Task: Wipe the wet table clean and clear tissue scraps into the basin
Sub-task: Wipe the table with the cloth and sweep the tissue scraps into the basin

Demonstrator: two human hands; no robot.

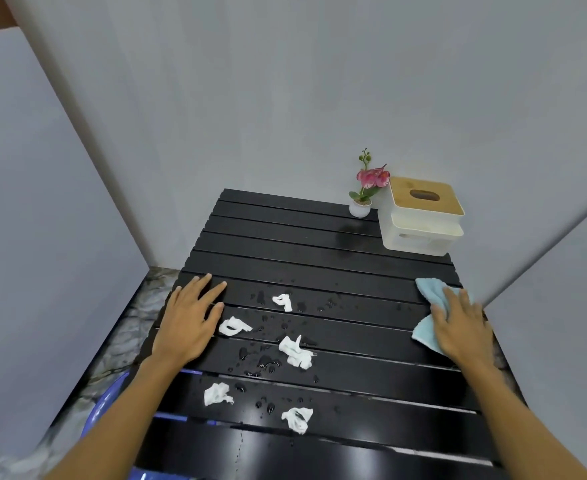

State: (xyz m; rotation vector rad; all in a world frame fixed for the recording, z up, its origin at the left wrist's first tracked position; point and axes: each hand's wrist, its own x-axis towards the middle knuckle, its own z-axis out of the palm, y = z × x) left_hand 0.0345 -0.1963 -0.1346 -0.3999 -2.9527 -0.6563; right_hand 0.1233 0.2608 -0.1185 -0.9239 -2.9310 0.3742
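Observation:
A black slatted table (319,244) carries water drops and several white tissue scraps: one near the middle (282,302), one beside my left hand (234,326), a larger one (296,352), and two nearer me (217,393) (298,418). My left hand (189,319) lies flat and open on the table's left edge, fingers spread, just left of a scrap. My right hand (460,323) presses flat on a light blue cloth (430,292) at the table's right edge. A blue basin (107,401) shows partly below the table's left side.
A white tissue box with a wooden lid (423,216) and a small potted pink flower (364,192) stand at the table's far right corner. Grey walls close in on the left, back and right. Marble-patterned floor (136,306) lies to the left.

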